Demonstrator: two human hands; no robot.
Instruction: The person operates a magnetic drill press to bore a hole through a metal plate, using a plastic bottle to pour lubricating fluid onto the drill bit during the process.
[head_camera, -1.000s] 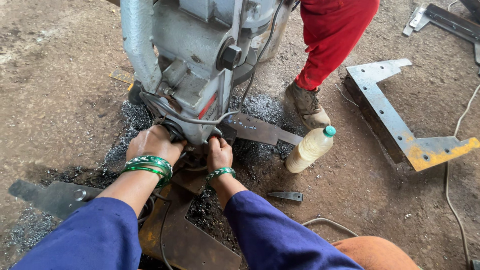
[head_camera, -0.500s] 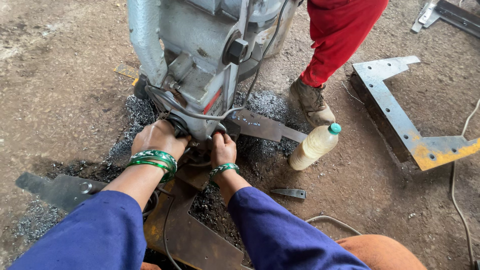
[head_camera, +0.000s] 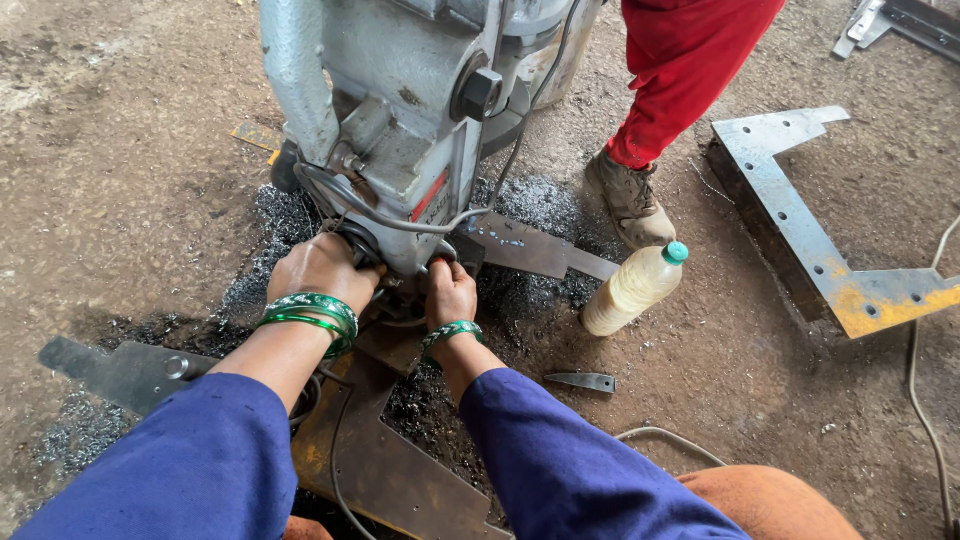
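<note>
While both hands press at the foot of the grey drilling machine, the left hand lies curled over its lower left edge and the right hand has fingers wrapped close on the base by the black cable, with the rusty steel plate directly beneath (its far end hidden under the machine). Room is tight ahead, where another person's red trouser leg and boot stand; to the right a plastic bottle leans beside a small metal offcut. Metal shavings darken the dirt floor, and an angled steel bracket lies well apart.
</note>
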